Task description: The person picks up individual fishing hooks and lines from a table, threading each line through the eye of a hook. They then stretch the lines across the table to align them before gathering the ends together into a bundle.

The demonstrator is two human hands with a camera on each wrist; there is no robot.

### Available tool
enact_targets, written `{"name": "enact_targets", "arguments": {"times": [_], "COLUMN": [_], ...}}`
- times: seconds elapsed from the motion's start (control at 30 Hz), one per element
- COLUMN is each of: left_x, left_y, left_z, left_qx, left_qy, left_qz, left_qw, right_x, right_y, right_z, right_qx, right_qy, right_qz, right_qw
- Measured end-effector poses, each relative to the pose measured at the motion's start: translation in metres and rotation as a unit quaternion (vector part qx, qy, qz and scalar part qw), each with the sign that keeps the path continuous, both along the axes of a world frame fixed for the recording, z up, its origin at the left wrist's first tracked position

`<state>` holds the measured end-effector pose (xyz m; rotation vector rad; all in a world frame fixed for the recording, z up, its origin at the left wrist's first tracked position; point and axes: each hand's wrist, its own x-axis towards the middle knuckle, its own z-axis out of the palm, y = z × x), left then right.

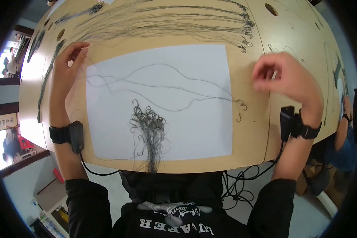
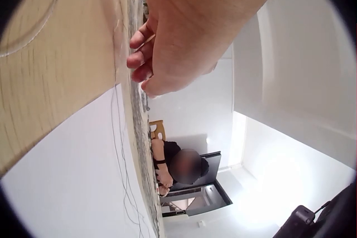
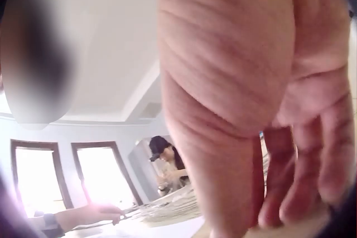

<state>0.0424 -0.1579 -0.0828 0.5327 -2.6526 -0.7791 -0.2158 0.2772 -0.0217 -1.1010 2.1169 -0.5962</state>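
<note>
My left hand (image 1: 69, 63) pinches the end of thin fishing lines (image 1: 158, 86) between thumb and forefinger, above the paper's upper left corner. The lines spread rightward over the white sheet (image 1: 202, 135) to small hooks (image 1: 242, 105) just past its right edge. Blurred in the head view, my right hand (image 1: 287, 77) is above the table, up and right of those hooks, its fingers loosely bent with nothing visible in them. The right wrist view shows this hand (image 3: 240, 82) with fingers hanging down. A bundle of hooks with lines (image 1: 148, 123) lies on the sheet's lower middle.
Rows of hooked lines (image 1: 186, 27) stretch across the back of the wooden table (image 1: 250, 139). Dark line bundles (image 1: 47, 83) lie at the left, more at the far right. Black cables (image 1: 238, 186) hang below the front edge. Another person's arm (image 1: 343, 127) is at the right.
</note>
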Motion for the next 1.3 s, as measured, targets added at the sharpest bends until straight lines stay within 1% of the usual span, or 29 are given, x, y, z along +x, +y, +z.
{"name": "enact_targets", "arguments": {"times": [0.1, 0.2, 0.33, 0.53, 0.63, 0.73, 0.83, 0.93, 1.03, 1.13, 1.2, 1.23, 1.3], "left_x": [-0.002, -0.004, -0.006, -0.01, -0.011, -0.013, -0.015, -0.019, -0.026, -0.034, -0.044, -0.048, -0.057], "left_y": [0.008, 0.014, 0.022, 0.04, 0.051, 0.057, 0.069, 0.084, 0.108, 0.14, 0.169, 0.179, 0.198], "left_z": [0.007, 0.013, 0.021, 0.032, 0.041, 0.047, 0.054, 0.061, 0.068, 0.074, 0.069, 0.066, 0.061], "left_qx": [-0.009, -0.015, -0.016, -0.026, -0.029, -0.053, -0.06, -0.065, -0.025, 0.013, 0.067, 0.108, 0.203], "left_qy": [0.004, 0.007, 0.011, 0.003, 0.007, 0.006, 0.005, 0.005, -0.026, 0.002, 0.05, 0.053, 0.036], "left_qz": [-0.003, -0.016, -0.031, -0.038, -0.057, -0.083, -0.103, -0.13, -0.173, -0.264, -0.292, -0.309, -0.343], "left_qw": [1.0, 1.0, 0.999, 0.999, 0.998, 0.995, 0.993, 0.989, 0.984, 0.964, 0.953, 0.944, 0.916], "right_x": [0.029, 0.042, 0.051, 0.054, 0.052, 0.053, 0.055, 0.052, 0.048, 0.043, 0.047, 0.051, 0.06], "right_y": [-0.008, -0.009, -0.012, -0.012, -0.012, -0.01, -0.012, -0.013, -0.013, -0.013, -0.015, -0.016, -0.024], "right_z": [0.012, 0.004, 0.007, 0.008, 0.005, 0.001, 0.006, 0.005, 0.014, 0.026, 0.023, 0.021, 0.025], "right_qx": [0.041, 0.025, 0.043, -0.013, 0.015, 0.018, 0.04, 0.038, 0.048, -0.053, -0.165, -0.22, -0.251], "right_qy": [-0.047, -0.001, 0.038, 0.053, 0.02, 0.041, 0.04, 0.052, 0.014, -0.086, -0.16, -0.197, -0.219], "right_qz": [0.016, 0.015, 0.011, -0.003, 0.004, 0.036, 0.029, 0.049, 0.043, -0.003, -0.032, -0.044, -0.082], "right_qw": [0.998, 1.0, 0.998, 0.998, 1.0, 0.998, 0.998, 0.997, 0.998, 0.995, 0.973, 0.954, 0.939]}}
